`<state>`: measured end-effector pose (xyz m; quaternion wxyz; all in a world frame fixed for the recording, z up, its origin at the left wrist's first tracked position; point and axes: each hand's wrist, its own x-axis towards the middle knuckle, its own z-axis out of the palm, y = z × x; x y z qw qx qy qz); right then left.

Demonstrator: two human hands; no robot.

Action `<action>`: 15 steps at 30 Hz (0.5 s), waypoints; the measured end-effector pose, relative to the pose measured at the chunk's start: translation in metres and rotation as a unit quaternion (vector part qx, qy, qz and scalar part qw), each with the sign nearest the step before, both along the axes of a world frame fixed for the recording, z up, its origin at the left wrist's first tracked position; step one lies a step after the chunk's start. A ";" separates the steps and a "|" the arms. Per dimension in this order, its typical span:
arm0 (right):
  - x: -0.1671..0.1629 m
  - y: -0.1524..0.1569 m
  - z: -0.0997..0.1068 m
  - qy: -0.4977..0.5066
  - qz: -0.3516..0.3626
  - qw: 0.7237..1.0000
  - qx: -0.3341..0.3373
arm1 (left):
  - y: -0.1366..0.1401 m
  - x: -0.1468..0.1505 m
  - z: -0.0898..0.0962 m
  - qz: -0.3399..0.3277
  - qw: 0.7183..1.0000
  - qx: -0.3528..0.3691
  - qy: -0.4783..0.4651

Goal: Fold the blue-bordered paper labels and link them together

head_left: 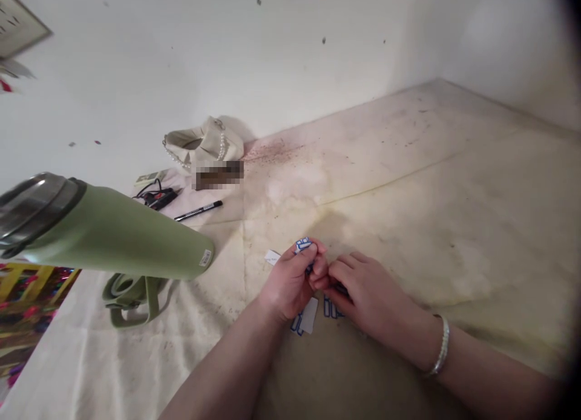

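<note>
My left hand (295,278) is closed, its thumb pressing a small white paper piece with blue outlines (303,245) against the fingers. My right hand (365,290) meets it at the fingertips, with the fingers bent. A dark spot shows between its thumb and index finger, but what is there is too small to name. Below the hands lie more blue-outlined paper pieces (333,308) and a plain white slip (309,315). A white slip with print (272,257) sticks out just left of my left hand.
On the stained cream cloth (408,214), a green tumbler (122,232) stands at left beside a green lid with a loop (134,302). Behind are a black pen (198,211), a black corded item (158,198) and a cream bag with pearls (204,143) against the wall.
</note>
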<state>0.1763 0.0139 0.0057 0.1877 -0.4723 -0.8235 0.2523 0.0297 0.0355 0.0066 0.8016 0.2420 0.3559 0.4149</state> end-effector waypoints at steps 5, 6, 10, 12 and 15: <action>-0.001 0.003 0.002 0.006 -0.013 1.000 -0.013 | 0.001 -0.001 0.002 -0.003 1.000 -0.001 0.006; -0.001 0.003 0.002 0.017 -0.026 0.999 -0.013 | 0.001 0.000 0.003 -0.002 1.000 0.001 0.009; 0.000 0.004 -0.001 0.125 -0.091 0.987 -0.031 | -0.006 0.005 0.003 0.015 0.998 0.040 0.048; 0.001 0.004 -0.004 0.180 -0.118 0.975 -0.049 | -0.010 0.007 0.002 0.034 0.987 0.101 0.119; 0.002 0.004 -0.008 0.220 -0.174 0.958 -0.063 | -0.012 0.006 -0.002 0.083 0.941 0.204 0.257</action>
